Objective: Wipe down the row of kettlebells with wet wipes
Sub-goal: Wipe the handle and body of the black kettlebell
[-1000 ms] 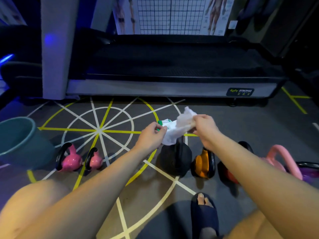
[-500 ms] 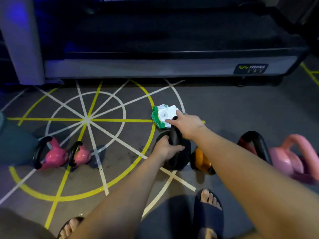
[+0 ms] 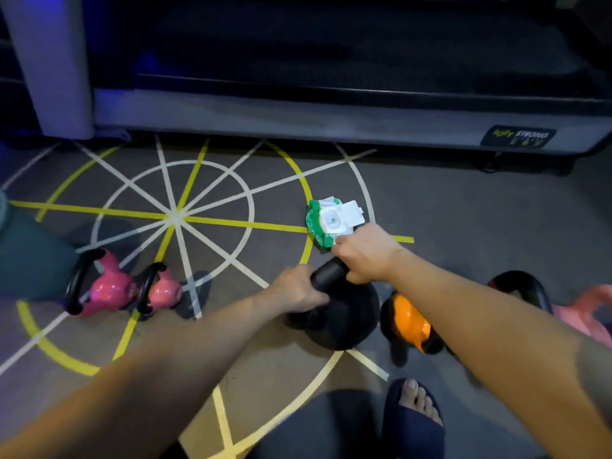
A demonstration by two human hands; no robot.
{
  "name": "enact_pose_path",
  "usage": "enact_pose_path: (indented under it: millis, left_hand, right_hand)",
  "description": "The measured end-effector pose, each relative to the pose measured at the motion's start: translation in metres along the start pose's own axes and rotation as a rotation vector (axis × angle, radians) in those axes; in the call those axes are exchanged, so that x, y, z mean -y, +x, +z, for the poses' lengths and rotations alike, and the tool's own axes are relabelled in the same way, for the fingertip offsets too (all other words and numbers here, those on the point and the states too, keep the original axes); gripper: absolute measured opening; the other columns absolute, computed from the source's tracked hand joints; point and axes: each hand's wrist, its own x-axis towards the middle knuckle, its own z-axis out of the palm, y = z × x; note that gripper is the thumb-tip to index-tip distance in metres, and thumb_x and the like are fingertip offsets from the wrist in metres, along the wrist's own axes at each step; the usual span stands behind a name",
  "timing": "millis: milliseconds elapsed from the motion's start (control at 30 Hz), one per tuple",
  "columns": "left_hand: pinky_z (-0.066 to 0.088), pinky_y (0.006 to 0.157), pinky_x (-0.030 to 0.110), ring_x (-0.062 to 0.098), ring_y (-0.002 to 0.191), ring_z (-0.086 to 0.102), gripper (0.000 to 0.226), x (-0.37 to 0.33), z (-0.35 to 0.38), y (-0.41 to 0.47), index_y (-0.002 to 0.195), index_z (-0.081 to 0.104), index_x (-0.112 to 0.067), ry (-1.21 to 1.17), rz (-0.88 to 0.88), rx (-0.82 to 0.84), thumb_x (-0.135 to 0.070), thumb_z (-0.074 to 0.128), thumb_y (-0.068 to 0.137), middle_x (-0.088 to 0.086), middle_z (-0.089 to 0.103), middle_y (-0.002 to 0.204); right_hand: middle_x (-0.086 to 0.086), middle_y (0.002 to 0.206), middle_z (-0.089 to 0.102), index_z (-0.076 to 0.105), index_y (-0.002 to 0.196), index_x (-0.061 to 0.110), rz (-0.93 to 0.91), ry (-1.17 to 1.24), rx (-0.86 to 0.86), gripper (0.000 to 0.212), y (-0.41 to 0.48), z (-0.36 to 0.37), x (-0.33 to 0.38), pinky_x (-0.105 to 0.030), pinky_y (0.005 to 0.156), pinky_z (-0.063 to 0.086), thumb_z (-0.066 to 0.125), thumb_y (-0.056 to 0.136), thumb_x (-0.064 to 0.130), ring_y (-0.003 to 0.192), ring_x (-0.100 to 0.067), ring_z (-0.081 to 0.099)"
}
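Note:
A black kettlebell (image 3: pixel 347 316) stands on the floor in the middle of the row. My left hand (image 3: pixel 298 291) grips the near side of its handle. My right hand (image 3: pixel 367 253) is curled round the top of the handle, with the wet wipe almost wholly hidden under its fingers; only a white scrap (image 3: pixel 338 242) shows at the fingertips. The green and white wipes pack (image 3: pixel 331 221) lies just beyond with its flap open. Two pink kettlebells (image 3: pixel 109 289) (image 3: pixel 165 289) stand to the left. An orange one (image 3: pixel 409 321), a black-handled red one (image 3: pixel 520 288) and a larger pink one (image 3: pixel 586 318) stand to the right.
A treadmill base (image 3: pixel 298 117) runs across the back, with a grey post (image 3: pixel 49 61) at its left end. A teal bucket (image 3: pixel 29 256) stands at the far left. My foot in a blue slipper (image 3: pixel 414 422) is near the black kettlebell. Yellow and white lines mark the floor.
A second ago both hands held the wipe up above the row. They have since come down onto the black kettlebell's handle, and my view has tilted down and closer.

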Motion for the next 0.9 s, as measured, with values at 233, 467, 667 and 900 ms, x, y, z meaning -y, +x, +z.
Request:
enact_pose_path:
  millis: [233, 467, 667, 900]
  left_hand:
    - [0.054, 0.077, 0.03, 0.029, 0.098, 0.069, 0.038, 0.048, -0.03, -0.03, 0.101, 0.067, -0.019, 0.184, -0.055, 0.023, -0.038, 0.071, 0.068, 0.006, 0.07, 0.096]
    - [0.058, 0.083, 0.034, 0.029, 0.093, 0.069, 0.025, 0.066, -0.008, -0.065, 0.086, 0.064, -0.02, -0.103, -0.261, -0.106, -0.032, 0.068, 0.065, 0.005, 0.07, 0.089]
    - [0.052, 0.1, 0.043, 0.027, 0.105, 0.069, 0.031, 0.048, -0.007, -0.055, 0.097, 0.064, -0.02, -0.311, -0.282, -0.235, -0.03, 0.061, 0.068, 0.006, 0.075, 0.098]
    - [0.052, 0.09, 0.038, 0.033, 0.108, 0.067, 0.03, -0.005, 0.032, -0.033, 0.11, 0.061, -0.026, -0.29, -0.264, -0.477, -0.031, 0.059, 0.081, 0.005, 0.072, 0.109]
  right_hand:
    - [-0.005, 0.1, 0.067, 0.066, 0.101, 0.015, -0.101, 0.019, -0.009, 0.032, 0.006, -0.021, 0.067, -0.032, 0.061, 0.036, 0.056, 0.084, 0.04, 0.085, -0.033, 0.066]
    - [-0.006, 0.139, 0.052, 0.056, 0.119, 0.018, -0.171, -0.067, -0.062, 0.032, 0.042, -0.042, 0.079, -0.034, 0.056, 0.035, 0.059, 0.088, 0.028, 0.086, -0.033, 0.069]
    - [-0.007, 0.166, -0.023, 0.013, 0.159, 0.038, 0.05, 0.013, -0.111, 0.088, 0.06, -0.034, 0.076, -0.034, 0.052, 0.041, 0.06, 0.091, 0.009, 0.077, -0.027, 0.064]
    - [-0.004, 0.169, 0.011, 0.06, 0.122, 0.022, 0.174, 0.151, -0.099, 0.04, 0.038, 0.011, 0.037, -0.035, 0.056, 0.05, 0.062, 0.084, 0.01, 0.075, -0.034, 0.071]
